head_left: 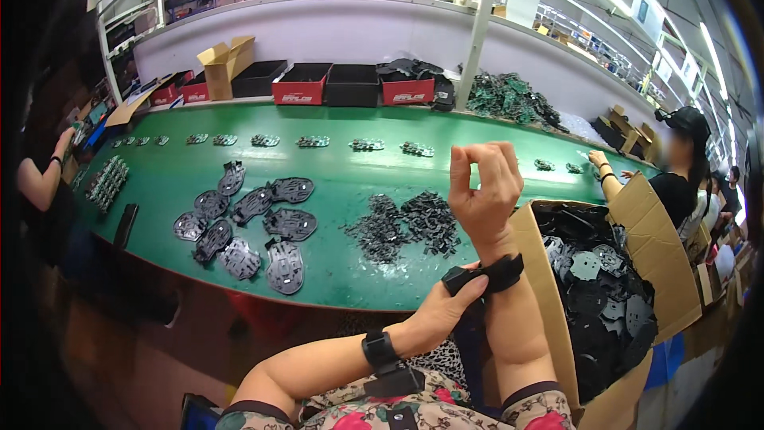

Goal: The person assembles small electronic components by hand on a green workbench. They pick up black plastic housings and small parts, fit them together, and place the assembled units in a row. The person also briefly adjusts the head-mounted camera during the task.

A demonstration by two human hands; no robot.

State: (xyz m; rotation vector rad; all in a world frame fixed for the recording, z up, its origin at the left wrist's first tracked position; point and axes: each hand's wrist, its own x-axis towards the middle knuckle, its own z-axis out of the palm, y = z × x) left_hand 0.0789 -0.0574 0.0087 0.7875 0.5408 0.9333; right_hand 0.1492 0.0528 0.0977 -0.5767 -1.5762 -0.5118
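The person's right hand [484, 183] is raised upright in front of them, wrist bent back, thumb and forefinger curled together into a loose ring with the other fingers folded alongside; it holds nothing that I can see. Around that wrist sits a black wrist strap [487, 275]. The left hand [446, 309] reaches across from below and has the strap's loose end pinched between thumb and fingers, so the hand is closed on it, pressed right against the right wrist. The left wrist carries a black band [380, 349] of its own.

Just to the right of the raised arm stands an open cardboard box [645, 215], flaps spread, heaped with flat black plastic parts [605, 287]. Beyond the hands runs a long green table [342, 183]. On it, just left of the right hand, lies a pile of small black pieces [406, 227]; further left, well apart from both hands, lie larger dark sole-shaped plates [247, 227] in a loose cluster. Along the far edge of the table a row of small groups of parts stretches across, and behind that sit red and black boxes [302, 84] against a white wall.

At the right end of the table another person in a black cap [684, 119] reaches onto the green surface. At the far left, someone else's arm [40, 179] shows near the table's end.
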